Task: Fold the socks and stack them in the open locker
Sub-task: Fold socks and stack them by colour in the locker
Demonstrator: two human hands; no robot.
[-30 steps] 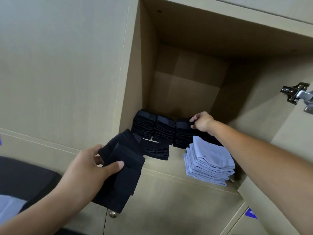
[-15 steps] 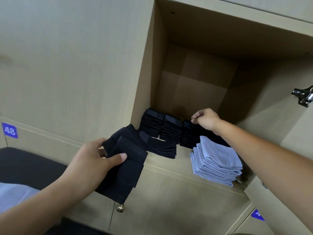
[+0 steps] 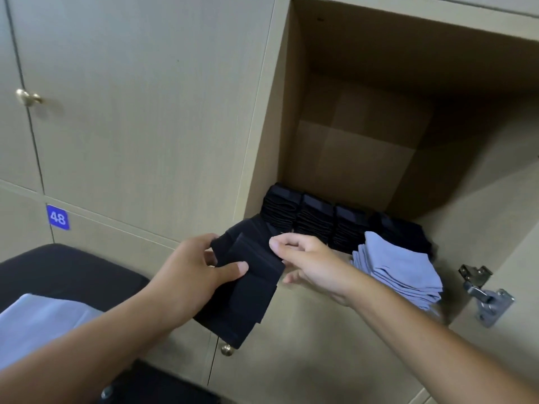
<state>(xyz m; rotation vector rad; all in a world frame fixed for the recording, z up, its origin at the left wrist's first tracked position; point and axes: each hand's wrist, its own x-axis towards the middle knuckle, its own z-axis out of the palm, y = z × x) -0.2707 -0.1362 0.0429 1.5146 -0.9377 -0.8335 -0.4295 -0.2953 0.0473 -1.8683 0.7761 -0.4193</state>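
Now both hands, left (image 3: 192,266) and right (image 3: 309,263), apparently pinch the folded black socks (image 3: 248,287).

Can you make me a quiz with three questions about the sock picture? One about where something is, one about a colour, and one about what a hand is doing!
1. Where is the pile of folded light blue socks?
A. At the right front of the open wooden locker
B. On the floor
C. On top of a closed door

2. What colour is the small square number tag reading 48?
A. Red
B. Blue
C. Green

3. What is the left hand doing?
A. Hanging with nothing in it
B. Turning a round brass knob
C. Gripping a bundle of folded black socks

Answers:
1. A, the blue pile sits at the locker's front edge, right of the black rows.
2. B, the tag is blue with white digits.
3. C, its thumb lies over the black bundle, which the right hand also touches.
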